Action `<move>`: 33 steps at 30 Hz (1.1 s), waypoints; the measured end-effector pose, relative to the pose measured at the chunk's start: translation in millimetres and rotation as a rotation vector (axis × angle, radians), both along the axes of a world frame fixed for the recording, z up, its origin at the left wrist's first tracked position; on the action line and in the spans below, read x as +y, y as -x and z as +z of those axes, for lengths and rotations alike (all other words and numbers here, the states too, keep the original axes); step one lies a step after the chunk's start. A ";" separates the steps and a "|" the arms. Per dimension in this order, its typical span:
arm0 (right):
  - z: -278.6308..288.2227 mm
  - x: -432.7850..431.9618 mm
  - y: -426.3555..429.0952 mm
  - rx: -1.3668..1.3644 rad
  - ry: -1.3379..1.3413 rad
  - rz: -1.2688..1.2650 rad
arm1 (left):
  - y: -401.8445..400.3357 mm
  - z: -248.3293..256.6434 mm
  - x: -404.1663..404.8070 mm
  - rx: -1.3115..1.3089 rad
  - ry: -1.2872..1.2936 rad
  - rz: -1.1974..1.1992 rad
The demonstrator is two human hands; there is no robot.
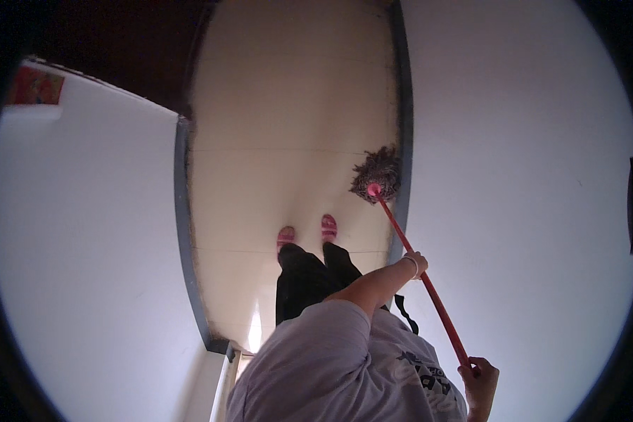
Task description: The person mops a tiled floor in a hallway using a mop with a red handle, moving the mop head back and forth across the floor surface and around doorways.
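Note:
A mop with a red handle slants across the right side of my body. Its grey-brown strand mop head rests on the floor against the right-hand baseboard, joined to the handle by a pink socket. My left hand, with a pale bracelet at the wrist, reaches across my body and grips the handle around its middle. Near the upper end of the handle, my right hand is closed on it. Both hands are partly hidden by the handle or their own fingers.
I stand in pink slippers on a beige tiled floor. Walls with grey baseboards run along both sides. A dark opening lies at the upper left, near a red picture. A door frame stands at the lower left.

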State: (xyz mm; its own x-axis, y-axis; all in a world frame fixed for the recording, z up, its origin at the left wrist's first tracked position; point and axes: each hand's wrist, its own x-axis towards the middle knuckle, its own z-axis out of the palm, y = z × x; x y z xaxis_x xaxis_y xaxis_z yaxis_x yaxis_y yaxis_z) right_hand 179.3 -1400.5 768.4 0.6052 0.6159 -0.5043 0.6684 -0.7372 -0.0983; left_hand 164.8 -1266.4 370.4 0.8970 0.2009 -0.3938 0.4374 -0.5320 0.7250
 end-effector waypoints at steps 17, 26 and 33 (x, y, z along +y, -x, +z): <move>80.4 148.9 46.0 0.069 -0.035 1.107 | 234.2 96.4 68.8 0.082 -0.337 0.973; 119.9 84.0 43.0 0.353 0.124 1.371 | 288.9 182.1 -186.5 0.496 -0.027 1.197; 169.6 20.4 -34.4 0.202 -0.094 1.356 | 193.9 143.7 -309.4 0.354 0.263 1.136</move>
